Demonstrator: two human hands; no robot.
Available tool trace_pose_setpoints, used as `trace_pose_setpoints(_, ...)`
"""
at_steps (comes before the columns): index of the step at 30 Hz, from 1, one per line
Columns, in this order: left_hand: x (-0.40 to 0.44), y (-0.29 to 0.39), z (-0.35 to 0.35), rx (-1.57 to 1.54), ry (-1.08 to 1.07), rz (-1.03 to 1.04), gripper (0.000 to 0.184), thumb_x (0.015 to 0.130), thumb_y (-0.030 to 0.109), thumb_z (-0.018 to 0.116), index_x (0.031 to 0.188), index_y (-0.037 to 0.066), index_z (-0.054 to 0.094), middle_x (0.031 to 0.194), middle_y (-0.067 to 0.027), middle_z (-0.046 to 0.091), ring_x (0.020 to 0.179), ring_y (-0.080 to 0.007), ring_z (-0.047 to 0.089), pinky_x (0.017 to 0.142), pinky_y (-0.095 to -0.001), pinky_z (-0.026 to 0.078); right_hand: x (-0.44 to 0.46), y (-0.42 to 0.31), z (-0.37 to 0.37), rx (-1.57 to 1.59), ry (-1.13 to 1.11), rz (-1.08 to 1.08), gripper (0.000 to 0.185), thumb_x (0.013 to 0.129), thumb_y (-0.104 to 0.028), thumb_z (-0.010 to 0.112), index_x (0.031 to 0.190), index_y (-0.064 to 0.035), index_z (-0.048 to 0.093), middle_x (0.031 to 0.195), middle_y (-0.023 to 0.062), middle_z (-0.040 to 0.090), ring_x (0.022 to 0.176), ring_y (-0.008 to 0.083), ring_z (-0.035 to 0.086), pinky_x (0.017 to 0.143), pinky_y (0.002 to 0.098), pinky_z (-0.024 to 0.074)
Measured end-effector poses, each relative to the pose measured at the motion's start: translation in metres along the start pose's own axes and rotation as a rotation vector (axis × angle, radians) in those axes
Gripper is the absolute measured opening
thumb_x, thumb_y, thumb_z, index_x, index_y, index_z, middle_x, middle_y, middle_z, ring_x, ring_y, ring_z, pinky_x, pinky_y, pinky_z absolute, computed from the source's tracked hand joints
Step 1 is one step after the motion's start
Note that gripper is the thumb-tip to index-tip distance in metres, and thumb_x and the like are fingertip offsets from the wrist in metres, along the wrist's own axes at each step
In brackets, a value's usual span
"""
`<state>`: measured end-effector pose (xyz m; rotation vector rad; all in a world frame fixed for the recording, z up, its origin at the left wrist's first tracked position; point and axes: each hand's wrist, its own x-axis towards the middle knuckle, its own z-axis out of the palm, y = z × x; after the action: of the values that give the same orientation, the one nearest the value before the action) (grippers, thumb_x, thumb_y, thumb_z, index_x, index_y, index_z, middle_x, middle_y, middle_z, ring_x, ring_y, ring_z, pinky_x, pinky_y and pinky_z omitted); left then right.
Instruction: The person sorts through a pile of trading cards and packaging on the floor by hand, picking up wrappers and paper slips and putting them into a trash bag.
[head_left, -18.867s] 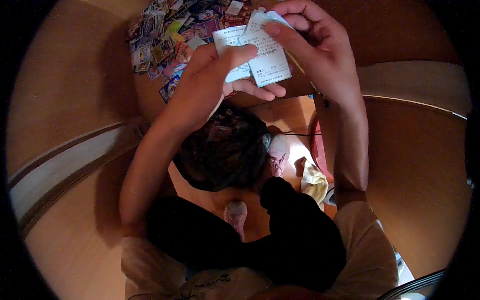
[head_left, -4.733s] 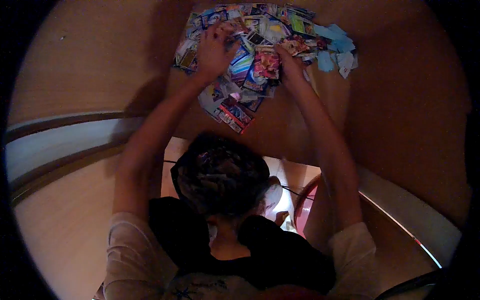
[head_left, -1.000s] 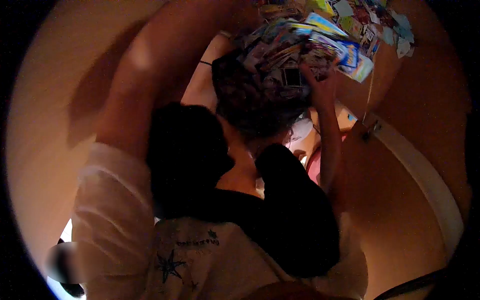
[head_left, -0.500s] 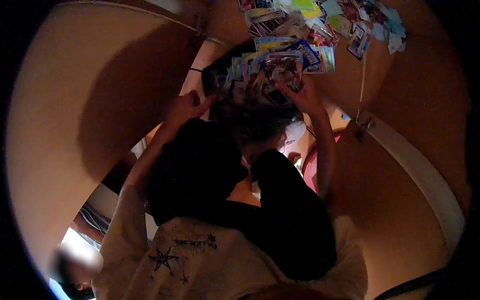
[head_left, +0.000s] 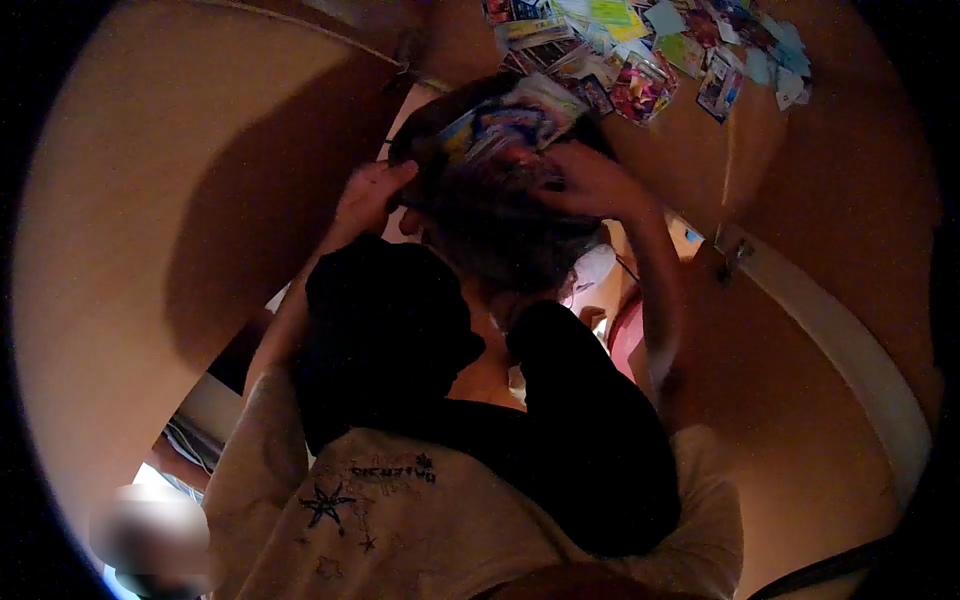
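Note:
A dark bag (head_left: 500,240) hangs open below the table edge, above my lap, with cards (head_left: 510,120) blurred by motion at its mouth. My left hand (head_left: 375,195) grips the bag's left rim between thumb and fingers. Over the right part of the opening is my right hand (head_left: 590,185), its fingers reaching in among the cards; the fingertips are dim and blurred, so what they hold is unclear. Beyond the bag, a pile of colourful cards (head_left: 640,85) lies on the wooden table, with pale blue paper slips (head_left: 785,50) at its right side.
The wooden table (head_left: 830,200) spreads around the pile. Below it are a light shoe (head_left: 593,270) and a red rounded object (head_left: 627,335) on the floor. Another person (head_left: 160,540), blurred, is at the lower left.
The cards by my right hand have moved from the table edge down into the bag's mouth. My right hand has shifted left; my left hand has moved slightly up onto the bag's rim.

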<state>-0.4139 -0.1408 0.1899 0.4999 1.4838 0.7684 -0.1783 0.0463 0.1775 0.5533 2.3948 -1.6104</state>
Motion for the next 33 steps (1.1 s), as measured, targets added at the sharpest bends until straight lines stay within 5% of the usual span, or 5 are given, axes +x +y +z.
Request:
trace_pose_setpoints(5,-0.014,0.031,0.015,-0.172,-0.106,0.161,0.032,0.095,0.029,0.051,0.076,0.005,0.060,0.067,-0.0017,0.059,0.057,-0.0093,0.051,0.054,-0.0234,0.038,0.014,0.025,0.046,-0.649,0.091,-0.016,0.042,0.076,-0.015,0.064,0.116,-0.0037,0.054,0.113,0.0193,0.059,0.107,0.0352,0.056,0.093,0.0428,0.0449)
trace_pose_setpoints(18,-0.007,0.060,0.038,-0.122,0.129,0.145,0.027,0.094,0.024,0.052,0.079,0.004,0.059,0.065,-0.0046,0.059,0.053,-0.0121,0.052,0.049,-0.0260,0.039,0.000,0.017,-0.013,-0.347,0.550,0.062,0.050,0.080,-0.035,0.067,0.117,-0.0015,0.056,0.119,0.0202,0.056,0.114,0.0382,0.050,0.099,0.0438,0.0419)
trace_pose_setpoints(23,-0.008,0.060,0.060,-0.332,0.127,0.075,0.025,0.094,0.022,0.051,0.081,0.001,0.059,0.061,-0.0072,0.057,0.050,-0.0149,0.052,0.046,-0.0285,0.040,0.028,0.053,0.008,-0.768,0.460,-0.313,0.049,0.079,-0.033,0.066,0.118,-0.0047,0.056,0.114,0.0198,0.057,0.106,0.0383,0.054,0.093,0.0408,0.0455)
trace_pose_setpoints(27,0.015,0.068,0.084,-0.353,0.093,0.100,0.023,0.092,0.019,0.053,0.081,0.001,0.060,0.061,-0.0056,0.056,0.047,-0.0159,0.050,0.045,-0.0283,0.039,-0.013,0.064,-0.011,-0.620,0.123,-0.009,0.040,0.079,-0.031,0.066,0.110,-0.0056,0.061,0.111,0.0175,0.059,0.103,0.0348,0.057,0.091,0.0415,0.0469)
trace_pose_setpoints(33,0.039,0.093,0.095,0.457,0.198,0.439,0.015,0.084,0.013,0.058,0.076,0.000,0.056,0.063,-0.0069,0.054,0.053,-0.0162,0.049,0.050,-0.0276,0.037,-0.076,0.067,-0.086,-0.262,0.653,-0.249,0.027,0.079,-0.016,0.067,0.104,-0.0073,0.064,0.101,0.0121,0.063,0.093,0.0292,0.061,0.081,0.0412,0.0499)
